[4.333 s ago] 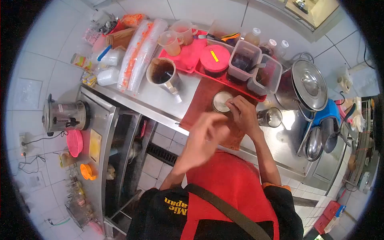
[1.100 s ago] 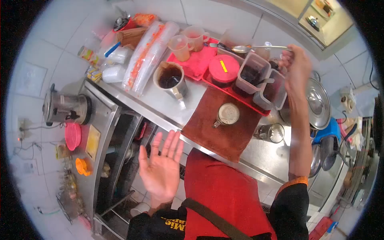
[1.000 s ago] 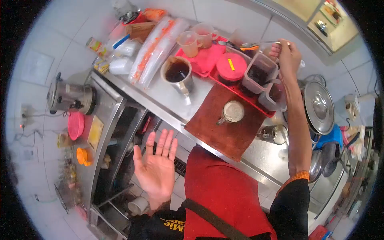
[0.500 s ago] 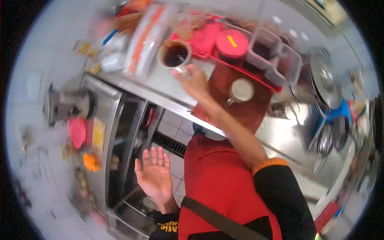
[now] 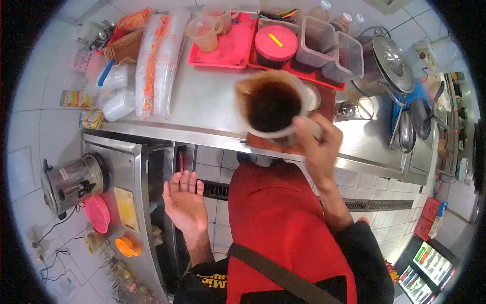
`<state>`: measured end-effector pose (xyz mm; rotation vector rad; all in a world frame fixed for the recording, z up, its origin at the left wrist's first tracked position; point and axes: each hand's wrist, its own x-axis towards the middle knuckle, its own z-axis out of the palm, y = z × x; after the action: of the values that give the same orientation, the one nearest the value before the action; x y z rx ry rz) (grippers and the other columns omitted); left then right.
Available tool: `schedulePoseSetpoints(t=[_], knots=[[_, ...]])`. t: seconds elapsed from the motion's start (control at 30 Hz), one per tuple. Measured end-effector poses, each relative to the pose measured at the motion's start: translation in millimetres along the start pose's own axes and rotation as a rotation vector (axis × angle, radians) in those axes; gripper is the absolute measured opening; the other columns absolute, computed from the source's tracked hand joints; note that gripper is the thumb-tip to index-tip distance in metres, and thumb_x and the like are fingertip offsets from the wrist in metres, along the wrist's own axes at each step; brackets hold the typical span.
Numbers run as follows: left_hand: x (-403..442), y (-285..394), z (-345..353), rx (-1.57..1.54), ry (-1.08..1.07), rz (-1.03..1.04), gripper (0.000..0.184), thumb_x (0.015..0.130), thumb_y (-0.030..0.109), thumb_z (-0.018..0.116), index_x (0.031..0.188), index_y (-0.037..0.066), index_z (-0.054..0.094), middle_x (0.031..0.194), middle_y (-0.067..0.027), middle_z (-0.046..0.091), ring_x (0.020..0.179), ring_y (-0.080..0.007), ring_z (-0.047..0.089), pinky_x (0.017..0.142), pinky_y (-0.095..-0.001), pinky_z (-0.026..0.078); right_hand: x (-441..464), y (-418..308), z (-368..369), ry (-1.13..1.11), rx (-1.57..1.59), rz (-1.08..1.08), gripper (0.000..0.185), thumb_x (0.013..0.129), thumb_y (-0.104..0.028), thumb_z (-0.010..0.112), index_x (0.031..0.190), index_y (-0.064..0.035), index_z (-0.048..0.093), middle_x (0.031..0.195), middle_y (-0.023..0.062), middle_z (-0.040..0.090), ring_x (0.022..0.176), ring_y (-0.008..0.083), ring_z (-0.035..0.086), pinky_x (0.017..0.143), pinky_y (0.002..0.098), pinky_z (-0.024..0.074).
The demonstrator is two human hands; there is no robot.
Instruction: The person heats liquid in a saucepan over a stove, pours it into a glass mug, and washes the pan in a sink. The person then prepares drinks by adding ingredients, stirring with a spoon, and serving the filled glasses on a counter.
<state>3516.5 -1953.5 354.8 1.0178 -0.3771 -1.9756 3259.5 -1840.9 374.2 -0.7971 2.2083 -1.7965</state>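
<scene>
My right hand (image 5: 320, 144) grips the handle of a large pitcher (image 5: 271, 104), raised over the counter's front edge. Dark brown liquid shows inside it, and brown residue coats its rim. Behind the pitcher, partly hidden, a glass mug with a pale top (image 5: 312, 96) stands on a brown cloth (image 5: 328, 109). My left hand (image 5: 186, 202) hangs in front of the counter, palm up with its fingers stretched out, holding nothing.
Along the back are wrapped plastic cups (image 5: 167, 66), a red tray (image 5: 228, 48), a red-lidded tub (image 5: 276, 43) and clear containers (image 5: 316, 43). An empty glass (image 5: 363, 108) and a lidded pot (image 5: 392, 63) stand right. A dispenser (image 5: 76, 182) is left.
The spoon is gone from my right hand, which now holds the pitcher, lifted off the counter and moved right towards the mug. My left hand remains open, palm up.
</scene>
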Motion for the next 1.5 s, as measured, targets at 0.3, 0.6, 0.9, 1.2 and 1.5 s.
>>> schedulePoseSetpoints(t=[0.3, 0.6, 0.9, 1.2, 1.5], knots=[[-6.6, -27.4, 25.2, -0.016, -0.037, -0.043, 0.033, 0.095, 0.037, 0.046, 0.101, 0.007, 0.059, 0.101, -0.0082, 0.06, 0.1, -0.023, 0.055, 0.088, -0.0368, 0.042, -15.0, -21.8, -97.0, 0.245, -0.213, 0.048, 0.038, 0.081, -0.028, 0.076, 0.062, -0.003, 0.056, 0.056, -0.0084, 0.04, 0.055, 0.0029, 0.033, 0.049, 0.0215, 0.0221], [-12.2, -37.3, 35.8, 0.028, -0.046, -0.058, 0.033, 0.095, 0.038, 0.046, 0.1, 0.008, 0.058, 0.1, -0.0062, 0.059, 0.099, -0.0211, 0.054, 0.087, -0.0353, 0.04, 3.4, 4.1, -124.4, 0.162, -0.314, 0.116, 0.041, 0.081, -0.03, 0.075, 0.061, -0.001, 0.056, 0.056, -0.0063, 0.041, 0.056, 0.0043, 0.034, 0.049, 0.0231, 0.0249], [-12.8, -39.3, 36.8, 0.008, -0.068, -0.007, 0.033, 0.096, 0.037, 0.044, 0.1, 0.007, 0.058, 0.1, -0.0062, 0.06, 0.097, -0.0205, 0.054, 0.086, -0.0352, 0.041, 21.9, 3.4, -122.5, 0.057, -0.422, 0.108, 0.042, 0.079, -0.032, 0.076, 0.06, 0.0002, 0.057, 0.053, -0.0045, 0.042, 0.054, 0.0056, 0.035, 0.047, 0.0251, 0.0287], [-16.8, -41.1, 33.2, -0.009, -0.046, 0.011, 0.033, 0.096, 0.037, 0.044, 0.1, 0.007, 0.059, 0.099, -0.0067, 0.06, 0.096, -0.0204, 0.055, 0.085, -0.035, 0.042, 33.1, 0.9, -113.9, -0.009, -0.555, 0.022, 0.046, 0.077, -0.034, 0.077, 0.058, 0.0019, 0.056, 0.048, 0.0047, 0.044, 0.049, 0.0091, 0.037, 0.044, 0.0304, 0.0324], [-18.7, -41.4, 32.3, -0.024, -0.032, 0.012, 0.032, 0.096, 0.036, 0.045, 0.099, 0.007, 0.058, 0.099, -0.0065, 0.06, 0.096, -0.0208, 0.054, 0.086, -0.0354, 0.042, 39.2, -4.7, -113.8, -0.044, -0.611, -0.016, 0.047, 0.076, -0.033, 0.078, 0.057, 0.0024, 0.054, 0.047, 0.0089, 0.042, 0.048, 0.0107, 0.035, 0.045, 0.0321, 0.0334]])
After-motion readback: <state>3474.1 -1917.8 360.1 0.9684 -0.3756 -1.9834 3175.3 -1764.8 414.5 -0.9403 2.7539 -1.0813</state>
